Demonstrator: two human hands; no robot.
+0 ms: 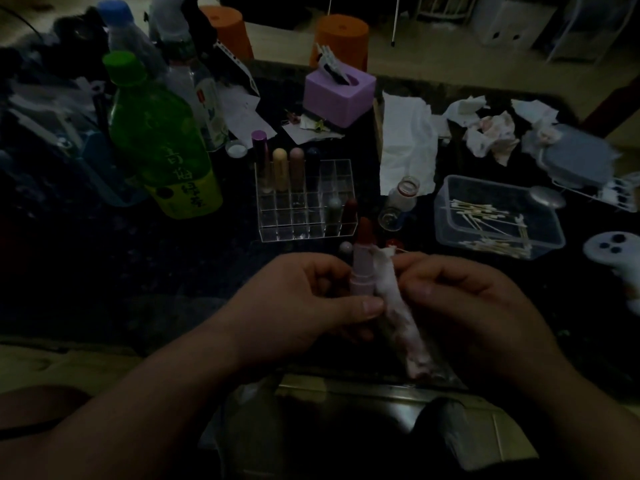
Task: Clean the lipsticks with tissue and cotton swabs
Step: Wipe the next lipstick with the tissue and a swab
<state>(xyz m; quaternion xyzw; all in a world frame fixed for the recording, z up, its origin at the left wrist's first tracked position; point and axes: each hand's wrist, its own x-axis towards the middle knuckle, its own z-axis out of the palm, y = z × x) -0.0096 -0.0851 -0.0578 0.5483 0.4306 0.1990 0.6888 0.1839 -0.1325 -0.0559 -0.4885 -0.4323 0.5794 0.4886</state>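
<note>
**Lipstick in hand, tissue at the tube**

Nearest: left hand (304, 299) grips the lipstick (362, 271) upright by the lower pink tube, thumb across the base. The red bullet is wound out and exposed on top. Right hand (460, 299) pinches a rolled, pink-stained tissue (398, 306) that lies against the tube's right side. A thin stick pokes out at the tissue's top. It could be a swab, can't tell in this light.

Handling, my read:
- The tube is light, rigid and smooth plastic, so it may slip. Hold the barrel low, as now.
- The bullet is soft wax that smears and snaps under side load. Keep fingers off it and wipe lightly.
- The tissue is limp and tears when damp, so keep it bunched.

Just beyond the hands on the desk (138, 254): a clear organiser (304, 216) with more lipsticks (280, 168) standing in the back row and two at the front right. A small glass bottle (403, 192) sits ahead of the right hand.

Ahead and right of the right hand: a clear tub (446, 216) holding cotton swabs (491, 220).

Ahead and left of the left hand: a green bottle (162, 143).

Farther out: an unfolded tissue sheet (405, 140), crumpled stained tissues (488, 133) and a purple box (339, 95).
</note>
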